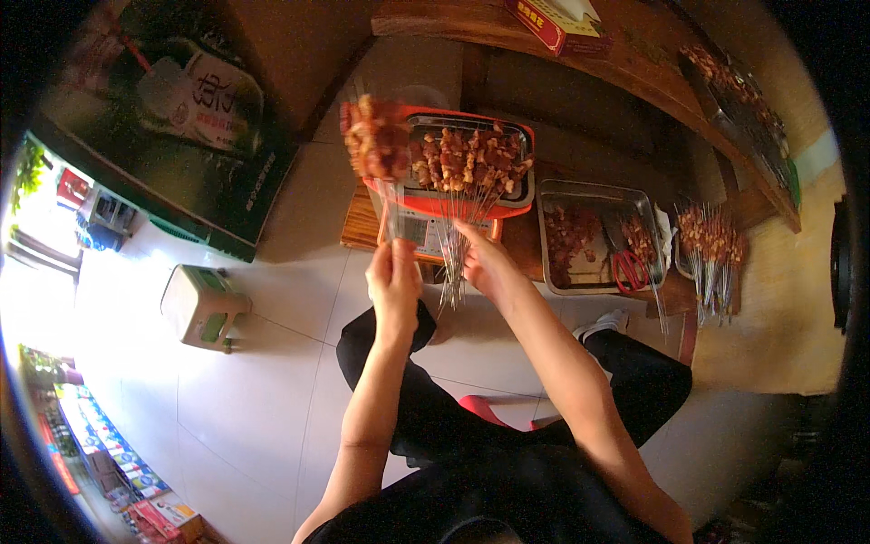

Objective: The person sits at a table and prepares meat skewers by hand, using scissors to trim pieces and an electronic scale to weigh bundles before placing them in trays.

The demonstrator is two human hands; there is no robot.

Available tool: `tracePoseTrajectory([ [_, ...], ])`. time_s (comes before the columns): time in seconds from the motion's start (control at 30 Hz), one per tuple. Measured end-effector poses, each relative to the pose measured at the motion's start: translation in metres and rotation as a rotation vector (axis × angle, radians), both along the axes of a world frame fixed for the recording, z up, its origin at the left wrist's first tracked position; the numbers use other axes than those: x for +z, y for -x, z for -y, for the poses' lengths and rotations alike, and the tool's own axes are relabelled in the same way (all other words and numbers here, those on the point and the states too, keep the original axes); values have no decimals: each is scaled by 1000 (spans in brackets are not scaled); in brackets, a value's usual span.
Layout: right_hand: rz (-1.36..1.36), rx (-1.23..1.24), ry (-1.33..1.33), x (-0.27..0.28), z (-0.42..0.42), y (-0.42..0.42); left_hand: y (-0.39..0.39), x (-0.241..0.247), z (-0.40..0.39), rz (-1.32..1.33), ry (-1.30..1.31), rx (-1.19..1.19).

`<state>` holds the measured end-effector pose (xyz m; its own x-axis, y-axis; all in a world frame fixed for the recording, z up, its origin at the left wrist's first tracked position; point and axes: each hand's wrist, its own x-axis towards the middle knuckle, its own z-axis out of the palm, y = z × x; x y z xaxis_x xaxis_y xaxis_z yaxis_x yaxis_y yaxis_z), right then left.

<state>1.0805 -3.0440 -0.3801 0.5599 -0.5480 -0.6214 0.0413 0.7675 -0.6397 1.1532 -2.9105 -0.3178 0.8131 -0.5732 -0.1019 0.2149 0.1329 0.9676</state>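
My left hand [394,279] is closed around the metal skewers of a bunch of raw meat skewers [378,146], held upright and blurred, at the left of the orange-rimmed scale [442,205]. On that scale lies a dark-rimmed metal tray [525,173] with a pile of raw meat skewers [469,160], their bare ends pointing towards me. My right hand [481,262] is at these bare ends, fingers partly spread beside them; whether it grips any cannot be told.
Right of the scale, a steel tray [564,284] holds loose meat, red-handled scissors [631,270] and a few skewers. More skewers [710,238] lie farther right. A wooden table [646,64] with a tissue box [564,27] stands beyond. A plastic stool [204,306] is at left.
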Motion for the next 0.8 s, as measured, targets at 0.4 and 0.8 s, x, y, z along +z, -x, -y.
tracePoseTrajectory([
  [0.4, 160, 102, 533, 89, -46, 186, 178, 7, 3, -6, 38, -558],
  [0.8, 129, -245, 867, 126, -53, 227, 230, 12, 28, -1178, 433, -641],
])
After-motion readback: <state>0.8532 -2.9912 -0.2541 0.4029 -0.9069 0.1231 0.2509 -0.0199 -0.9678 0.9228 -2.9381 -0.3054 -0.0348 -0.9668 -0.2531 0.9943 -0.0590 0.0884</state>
